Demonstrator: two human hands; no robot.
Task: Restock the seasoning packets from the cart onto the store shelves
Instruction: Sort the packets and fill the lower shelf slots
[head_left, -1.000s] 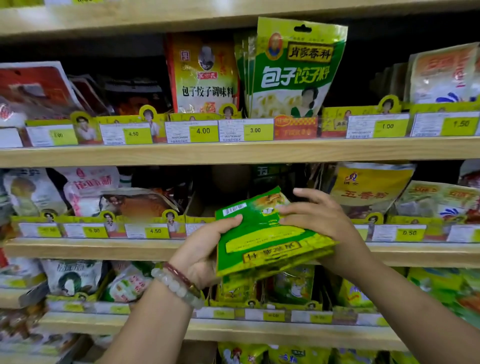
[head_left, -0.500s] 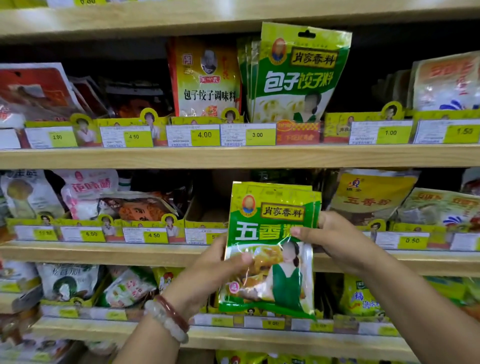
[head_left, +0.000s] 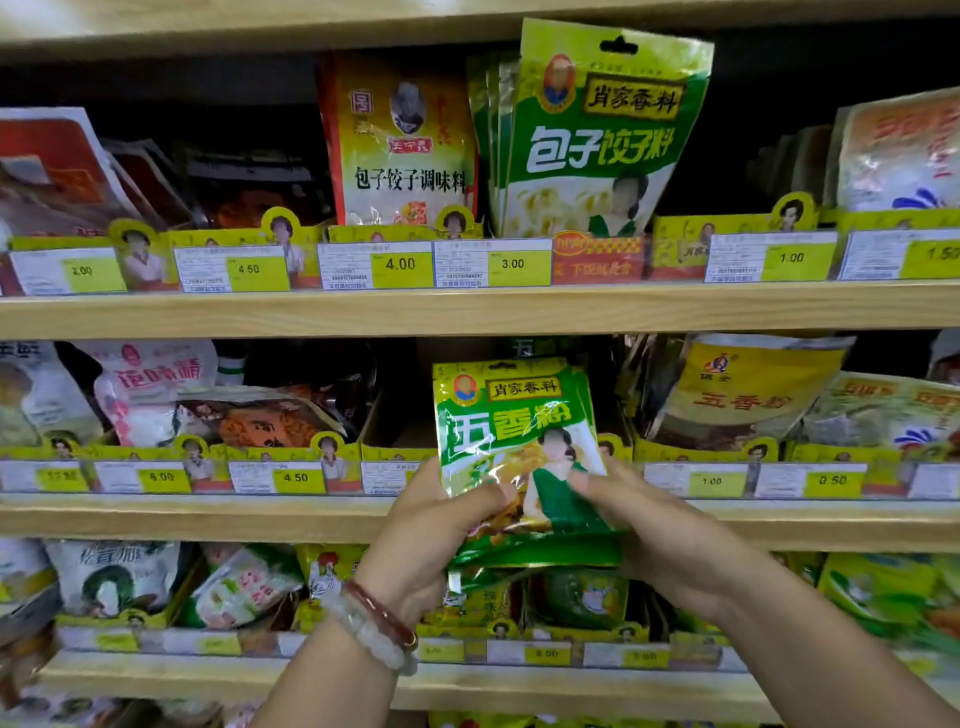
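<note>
You see yellow price tags (head_left: 400, 264) lined along the shelf fronts, one reading 4.00 and its neighbour (head_left: 511, 263) 3.00. Just right of them sits a red promotional label (head_left: 597, 257). A white bead bracelet (head_left: 363, 631) and a red bangle (head_left: 382, 613) circle a wrist.

Five-spice packets (head_left: 514, 447) upright in front of middle shelf (head_left: 208, 519), left hand (head_left: 441, 540) on lower left, right hand (head_left: 649, 530) lower right. Dumpling seasoning packs (head_left: 597, 135) on shelf above, slightly right.
</note>
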